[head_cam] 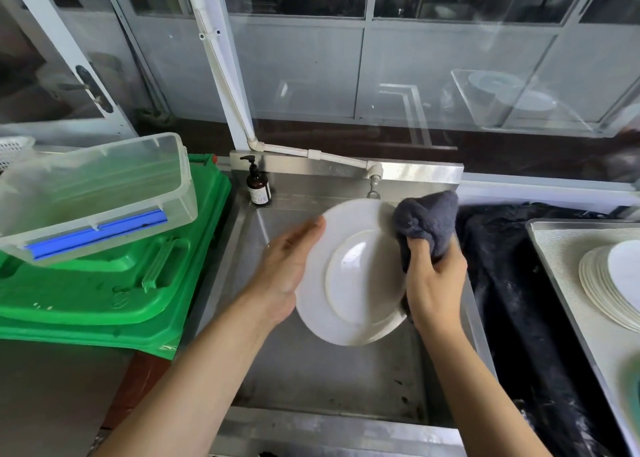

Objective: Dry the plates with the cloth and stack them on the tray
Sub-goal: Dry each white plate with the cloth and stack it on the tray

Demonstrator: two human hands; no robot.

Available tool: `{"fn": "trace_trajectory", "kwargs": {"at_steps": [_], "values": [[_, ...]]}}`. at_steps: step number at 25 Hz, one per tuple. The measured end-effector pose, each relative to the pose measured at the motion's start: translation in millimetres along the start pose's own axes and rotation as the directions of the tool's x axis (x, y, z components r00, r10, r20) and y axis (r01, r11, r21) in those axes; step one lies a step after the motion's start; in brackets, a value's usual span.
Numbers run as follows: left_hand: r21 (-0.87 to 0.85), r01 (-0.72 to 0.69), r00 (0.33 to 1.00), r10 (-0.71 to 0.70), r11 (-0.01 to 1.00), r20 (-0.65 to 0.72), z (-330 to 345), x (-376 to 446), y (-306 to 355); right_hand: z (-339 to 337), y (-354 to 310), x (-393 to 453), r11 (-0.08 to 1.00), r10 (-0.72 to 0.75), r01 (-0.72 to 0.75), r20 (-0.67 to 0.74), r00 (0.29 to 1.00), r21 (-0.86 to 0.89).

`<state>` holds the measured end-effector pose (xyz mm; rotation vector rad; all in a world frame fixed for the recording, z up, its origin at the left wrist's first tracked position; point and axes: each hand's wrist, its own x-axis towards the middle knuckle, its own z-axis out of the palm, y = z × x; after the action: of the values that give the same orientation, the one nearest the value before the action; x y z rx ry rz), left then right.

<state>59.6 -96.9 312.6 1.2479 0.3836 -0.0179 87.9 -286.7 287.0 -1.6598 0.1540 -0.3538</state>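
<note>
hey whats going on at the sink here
A person is drying a white plate over a steel sink. The left hand props the plate by its edge with straight fingers, tilted up on its side, while the right hand grips a grey cloth against the plate's right rim. A stack of white plates already sits on the tray to the right. A soap bottle stands at the sink's back corner.

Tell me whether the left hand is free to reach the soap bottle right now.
Probably not: the left hand is propping the plate while the right hand wipes with the cloth. Nothing blocks the way to the soap bottle.
</note>
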Motion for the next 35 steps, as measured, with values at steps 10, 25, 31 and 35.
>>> {"fn": "trace_trajectory", "kwargs": {"at_steps": [10, 25, 31, 35], "values": [[0.069, -0.041, 0.990, 0.050, 0.997, -0.135, 9, 10, -4, 35, 0, -1, 0.984, -0.151, 0.168, 0.231, 0.961, -0.056], [-0.222, 0.288, 0.950, -0.307, 0.932, -0.059, 4, 16, 23, 49, 25, -68, 0.794, -0.562, 0.601, 0.485, 0.670, 0.090], [-0.257, 0.143, 0.961, -0.196, 0.956, -0.194, 3, 29, 26, 15, 70, -89, 0.822, -0.529, 0.566, 0.455, 0.716, 0.065], [-0.181, 0.141, 0.973, -0.170, 0.973, -0.156, -3, 27, 29, 13, 64, -74, 0.987, -0.131, 0.106, 0.234, 0.963, 0.119]]}}
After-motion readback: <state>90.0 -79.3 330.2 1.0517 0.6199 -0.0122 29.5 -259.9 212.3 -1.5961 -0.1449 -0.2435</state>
